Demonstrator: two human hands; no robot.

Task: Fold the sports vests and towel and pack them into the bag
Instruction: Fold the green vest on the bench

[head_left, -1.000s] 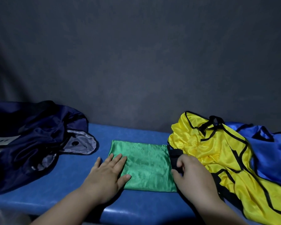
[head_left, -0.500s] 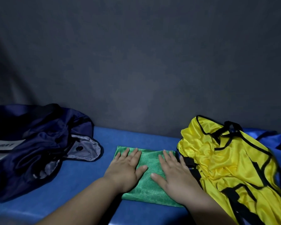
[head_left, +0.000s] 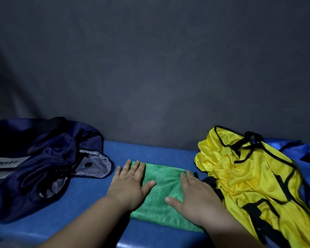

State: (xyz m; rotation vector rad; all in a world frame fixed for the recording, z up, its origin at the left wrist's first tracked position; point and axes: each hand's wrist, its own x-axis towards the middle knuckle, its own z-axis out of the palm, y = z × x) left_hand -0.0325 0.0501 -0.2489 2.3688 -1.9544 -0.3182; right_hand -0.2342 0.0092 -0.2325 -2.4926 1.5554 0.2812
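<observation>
A folded green towel (head_left: 164, 190) lies flat on the blue bench (head_left: 89, 208) in front of me. My left hand (head_left: 130, 183) presses flat on its left edge, fingers straight. My right hand (head_left: 195, 196) presses flat on its right part, fingers spread. A crumpled yellow vest with black trim (head_left: 249, 179) lies just right of the towel. A blue vest (head_left: 308, 161) lies partly under the yellow one at the far right. The dark navy bag (head_left: 36, 163) slumps at the left, its grey-lined flap (head_left: 95, 165) turned toward the towel.
A dark grey wall (head_left: 150, 77) rises straight behind the bench. The bench's front edge (head_left: 132, 244) runs close below my forearms. Bare blue bench surface shows between the bag and the towel.
My right hand let go of the black-trimmed edge and came to lie flat on the towel. Both hands then slid apart toward the towel's sides.
</observation>
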